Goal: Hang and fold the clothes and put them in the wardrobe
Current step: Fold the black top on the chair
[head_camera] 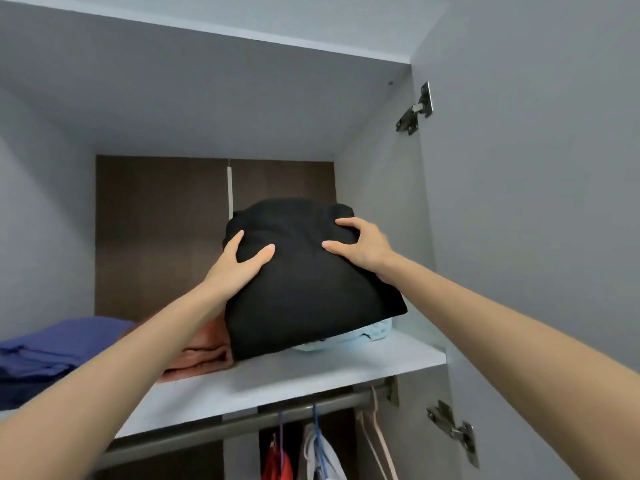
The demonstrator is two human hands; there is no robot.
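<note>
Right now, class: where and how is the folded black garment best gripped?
By its two upper side edges, one hand from each flank, as the left hand and right hand do. The folded black garment is a soft bundle leaning on a light blue garment; held one-handed, it would likely unfold.

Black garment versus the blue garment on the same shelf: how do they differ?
The black garment is held by the left hand and right hand; the blue garment lies untouched. The black garment sits over a pale blue piece at the right; the blue garment lies at the left of the shelf. Both are folded.
</note>
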